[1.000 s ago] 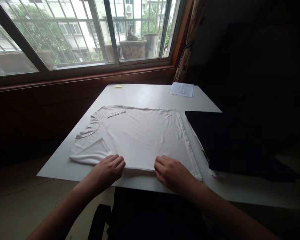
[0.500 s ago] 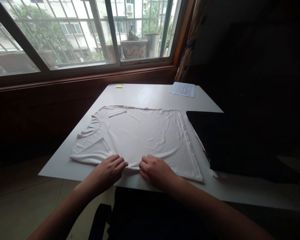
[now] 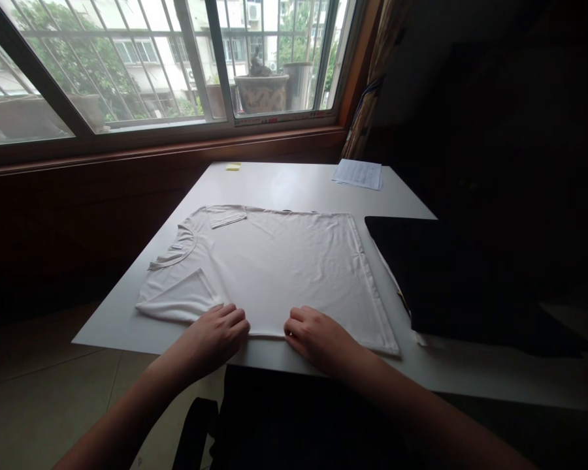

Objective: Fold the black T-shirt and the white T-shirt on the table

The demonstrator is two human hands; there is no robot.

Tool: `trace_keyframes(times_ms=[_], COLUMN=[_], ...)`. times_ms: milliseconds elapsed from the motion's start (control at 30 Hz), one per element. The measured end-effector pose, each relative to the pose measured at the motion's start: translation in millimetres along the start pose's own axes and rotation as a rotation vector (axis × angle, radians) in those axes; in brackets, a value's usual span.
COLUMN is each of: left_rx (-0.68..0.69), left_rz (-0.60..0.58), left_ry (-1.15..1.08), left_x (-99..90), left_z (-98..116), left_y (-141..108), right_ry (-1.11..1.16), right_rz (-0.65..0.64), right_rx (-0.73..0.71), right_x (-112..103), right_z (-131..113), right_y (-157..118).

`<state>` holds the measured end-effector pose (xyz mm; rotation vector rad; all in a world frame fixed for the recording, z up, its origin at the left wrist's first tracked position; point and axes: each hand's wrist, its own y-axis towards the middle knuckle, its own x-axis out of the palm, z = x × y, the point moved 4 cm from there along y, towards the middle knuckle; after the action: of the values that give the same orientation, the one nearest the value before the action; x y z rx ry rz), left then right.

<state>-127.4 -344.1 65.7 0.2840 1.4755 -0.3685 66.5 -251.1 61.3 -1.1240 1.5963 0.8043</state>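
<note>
A white T-shirt (image 3: 284,267) lies flat on the white table (image 3: 112,320), its collar to the left and its hem to the right. Both sleeves are folded inward over the body. My left hand (image 3: 223,331) is closed on the shirt's near side edge, just right of the near sleeve. Farther right along the same edge, my right hand (image 3: 311,333) pinches the fabric. Between the two hands the edge runs nearly straight. Light wrinkles show toward the hem.
Dark cloth (image 3: 451,281) lies on the table's right side. Papers (image 3: 357,174) and a yellow note (image 3: 233,167) rest at the far edge. A barred window is beyond, and a dark chair (image 3: 196,431) stands below the near edge.
My right hand has slid slightly right along the shirt's near edge, widening the gap between my hands. The edge between them looks straighter. My left hand has barely moved.
</note>
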Motion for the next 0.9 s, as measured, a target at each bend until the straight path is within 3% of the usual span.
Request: trace_keyframes(times_ms=[267, 533, 733, 900], left_rx=[-0.058, -0.082, -0.056, 0.003], left_rz=[-0.056, -0.057, -0.057, -0.033], left_ry=[-0.031, -0.003, -0.028, -0.048], left_x=[-6.7, -7.5, -9.3, -9.9], left_z=[-2, -5, -2, 5], left_y=[0, -3, -3, 8], right_ry=[-0.039, -0.218, -0.056, 0.062], right_rz=[-0.049, -0.037, -0.051, -0.036], right_rx=[0.076, 0.052, 0.014, 0.078], right_x=[-1, -2, -6, -9], right_z=[7, 1, 7, 13], right_y=[-7, -9, -22, -25])
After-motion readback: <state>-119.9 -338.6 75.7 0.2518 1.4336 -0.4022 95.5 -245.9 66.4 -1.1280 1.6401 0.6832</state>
